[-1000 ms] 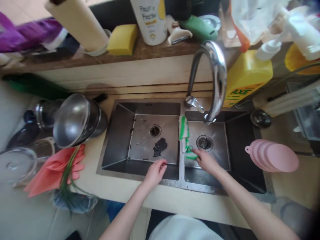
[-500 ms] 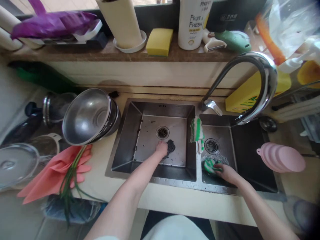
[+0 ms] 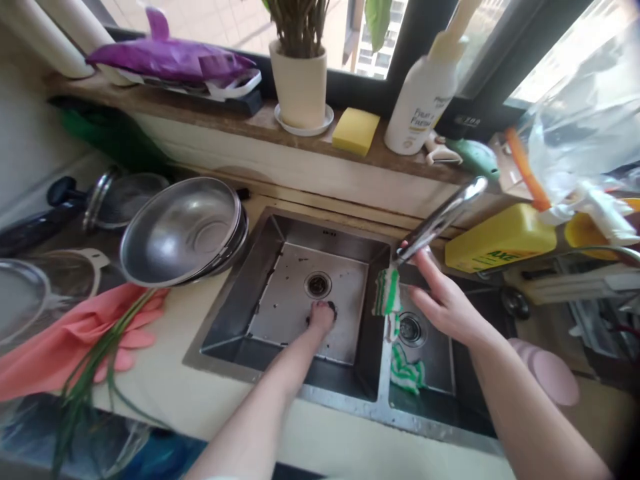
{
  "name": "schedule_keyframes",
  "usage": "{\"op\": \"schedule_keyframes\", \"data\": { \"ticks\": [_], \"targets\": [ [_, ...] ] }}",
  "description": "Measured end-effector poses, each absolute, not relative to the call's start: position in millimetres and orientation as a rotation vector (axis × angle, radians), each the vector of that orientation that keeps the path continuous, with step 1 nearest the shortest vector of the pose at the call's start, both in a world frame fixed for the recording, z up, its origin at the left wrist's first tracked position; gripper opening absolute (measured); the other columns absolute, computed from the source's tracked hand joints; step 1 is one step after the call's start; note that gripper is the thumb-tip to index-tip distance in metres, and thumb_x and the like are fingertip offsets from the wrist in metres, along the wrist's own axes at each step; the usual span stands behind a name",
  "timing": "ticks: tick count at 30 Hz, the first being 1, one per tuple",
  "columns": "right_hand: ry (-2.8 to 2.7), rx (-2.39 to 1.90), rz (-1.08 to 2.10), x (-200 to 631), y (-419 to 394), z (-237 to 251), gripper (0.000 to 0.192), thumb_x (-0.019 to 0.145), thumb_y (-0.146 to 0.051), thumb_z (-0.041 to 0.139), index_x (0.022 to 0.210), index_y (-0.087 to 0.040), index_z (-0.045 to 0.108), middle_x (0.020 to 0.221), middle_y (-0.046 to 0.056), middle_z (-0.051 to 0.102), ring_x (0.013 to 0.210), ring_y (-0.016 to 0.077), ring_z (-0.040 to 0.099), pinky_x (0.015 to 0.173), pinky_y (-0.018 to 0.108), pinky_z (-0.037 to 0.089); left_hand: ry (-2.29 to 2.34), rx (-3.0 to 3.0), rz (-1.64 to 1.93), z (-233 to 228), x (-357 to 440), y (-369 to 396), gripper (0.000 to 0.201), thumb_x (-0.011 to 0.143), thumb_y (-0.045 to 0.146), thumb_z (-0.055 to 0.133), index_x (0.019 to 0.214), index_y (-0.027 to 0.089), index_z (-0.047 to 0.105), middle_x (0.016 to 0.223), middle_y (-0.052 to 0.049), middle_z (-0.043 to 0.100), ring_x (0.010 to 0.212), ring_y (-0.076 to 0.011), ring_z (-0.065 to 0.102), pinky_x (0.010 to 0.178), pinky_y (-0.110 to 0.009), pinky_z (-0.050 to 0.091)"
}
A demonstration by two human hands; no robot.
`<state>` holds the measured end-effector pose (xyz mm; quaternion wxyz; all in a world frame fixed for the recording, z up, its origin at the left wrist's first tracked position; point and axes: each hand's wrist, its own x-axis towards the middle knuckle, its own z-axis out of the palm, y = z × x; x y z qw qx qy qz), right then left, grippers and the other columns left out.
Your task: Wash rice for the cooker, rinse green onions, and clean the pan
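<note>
Left hand (image 3: pixel 320 315): closed on dark clump (image 3: pixel 333 307), left basin (image 3: pixel 270 308) floor, below drain. Right hand (image 3: pixel 445 303): thumb and fingers apart, at faucet (image 3: pixel 443 220); contact unclear. Right basin (image 3: pixel 440 370): one crumpled green-striped cloth (image 3: pixel 407 375). Pot (image 3: pixel 300 90): plant stems (image 3: pixel 299 30). Metal bowls (image 3: pixel 183 230): nested, tilted.

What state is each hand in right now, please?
Left hand: closed, apparently on the dark, crumpled clump in the rectangular steel basin.
Right hand: open, thumb spread, at the long, shiny chrome tap; whether it touches cannot be told.
</note>
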<state>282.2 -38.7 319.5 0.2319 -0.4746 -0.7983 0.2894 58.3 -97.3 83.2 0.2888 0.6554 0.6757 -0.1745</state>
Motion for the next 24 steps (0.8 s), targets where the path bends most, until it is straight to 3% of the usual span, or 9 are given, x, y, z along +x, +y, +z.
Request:
{"op": "schedule_keyframes", "data": {
  "ticks": [4,7,9,11,13,15,17,20,24],
  "targets": [
    [-1.82,-1.81,0.563,299,9,277,0.053,0.084,-0.037,0.045,0.13,-0.012,0.048,0.131,0.018,0.055,0.125,0.0291,0.048,0.104,0.044,0.04,1.96,1.59,-0.373,119,56,-80,0.031,0.086,0.035,0.061,0.108,0.014,0.061,0.118,-0.01,0.061,0.112,-0.0249,0.055,0.097,-0.048,0.043],
    [-1.492,-2.007,1.052,322,38,250,0.041,0.087,-0.046,0.041,0.104,-0.014,0.06,0.089,0.015,0.066,0.082,0.0227,0.065,0.069,0.033,0.054,2.064,1.438,-0.24,145,72,-66,0.032,0.085,0.032,0.06,0.11,0.011,0.062,0.12,-0.015,0.061,0.116,-0.028,0.054,0.095,-0.045,0.044],
    [-1.355,-1.95,1.372,329,52,242,0.038,0.087,-0.05,0.04,0.085,-0.017,0.059,0.062,0.004,0.055,0.048,0.0134,0.051,0.045,0.025,0.043,2.105,1.314,-0.157,158,90,-54,0.036,0.083,0.03,0.059,0.112,0.009,0.062,0.118,-0.019,0.062,0.113,-0.0306,0.057,0.09,-0.041,0.047],
    [-1.308,-1.907,1.487,329,63,244,0.037,0.086,-0.051,0.043,0.074,-0.018,0.056,0.052,-0.003,0.041,0.037,0.0082,0.033,0.037,0.023,0.029,2.114,1.213,-0.076,170,109,-39,0.039,0.082,0.031,0.057,0.113,0.008,0.062,0.117,-0.022,0.063,0.109,-0.0312,0.061,0.084,-0.038,0.05],
    [-1.375,-1.927,1.452,325,68,253,0.036,0.086,-0.049,0.043,0.074,-0.018,0.056,0.049,-0.004,0.04,0.036,0.0083,0.031,0.037,0.023,0.027,2.085,1.171,0.013,183,125,-26,0.038,0.081,0.032,0.056,0.113,0.012,0.063,0.116,-0.019,0.065,0.104,-0.0286,0.064,0.08,-0.034,0.052],
    [-1.518,-1.954,1.277,316,64,265,0.035,0.088,-0.045,0.04,0.083,-0.015,0.06,0.057,0.004,0.052,0.045,0.0134,0.045,0.043,0.027,0.038,2.035,1.174,0.097,197,134,-15,0.034,0.08,0.031,0.057,0.11,0.017,0.065,0.113,-0.014,0.068,0.099,-0.0252,0.066,0.075,-0.03,0.052],
    [-1.669,-1.889,1.017,302,49,271,0.037,0.087,-0.042,0.042,0.102,-0.014,0.06,0.084,0.015,0.064,0.073,0.0227,0.06,0.062,0.033,0.049,1.999,1.198,0.165,211,136,-9,0.03,0.079,0.031,0.059,0.104,0.018,0.067,0.108,-0.013,0.07,0.096,-0.0238,0.067,0.074,-0.028,0.052],
    [-1.862,-1.659,0.767,269,16,264,0.043,0.086,-0.038,0.044,0.12,-0.014,0.053,0.122,0.02,0.057,0.113,0.0304,0.052,0.092,0.042,0.043,1.995,1.259,0.255,229,130,-12,0.029,0.078,0.032,0.061,0.1,0.014,0.067,0.104,-0.015,0.07,0.098,-0.0272,0.066,0.077,-0.031,0.051],
    [-1.81,-1.623,1.263,217,-9,232,0.042,0.086,-0.039,0.042,0.118,-0.014,0.052,0.109,0.016,0.065,0.1,0.0266,0.061,0.085,0.037,0.048,1.999,1.364,0.407,240,118,-29,0.024,0.08,0.023,0.057,0.101,0.014,0.064,0.107,-0.014,0.068,0.104,-0.0268,0.062,0.089,-0.035,0.048]
  ]
}}
